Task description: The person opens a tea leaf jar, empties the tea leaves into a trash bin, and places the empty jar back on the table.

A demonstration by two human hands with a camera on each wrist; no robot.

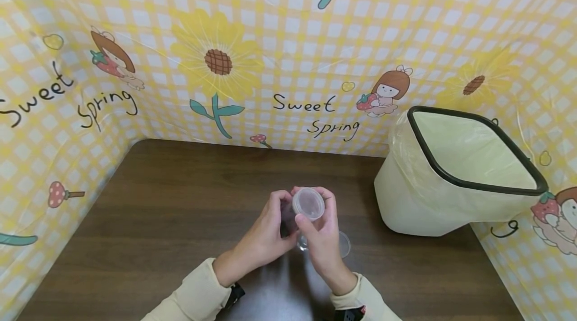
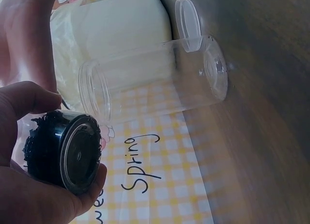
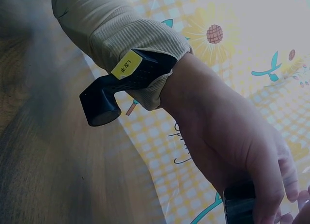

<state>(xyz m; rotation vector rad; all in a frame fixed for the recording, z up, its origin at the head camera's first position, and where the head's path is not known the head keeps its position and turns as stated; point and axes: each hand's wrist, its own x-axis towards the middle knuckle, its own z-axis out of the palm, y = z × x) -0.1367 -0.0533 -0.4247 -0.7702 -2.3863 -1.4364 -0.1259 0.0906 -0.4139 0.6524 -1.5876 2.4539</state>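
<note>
Held off the table is a small clear plastic jar (image 2: 60, 149) with black material in its bottom end and a translucent lid (image 1: 308, 203) on top. My left hand (image 1: 269, 226) grips its side, thumb and fingers curled around it. My right hand (image 1: 323, 241) holds the lidded end, its thumb against the lid's edge. Below stands a taller clear jar (image 2: 145, 81), upright and without a lid, mostly hidden by my hands in the head view. A loose clear lid (image 2: 188, 23) lies on the table beside it.
A white bin (image 1: 414, 206) with a black rim and a pale liner stands at the right of the dark wooden table (image 1: 180, 211). A yellow checked cloth (image 1: 293, 35) hangs behind the table and along both sides.
</note>
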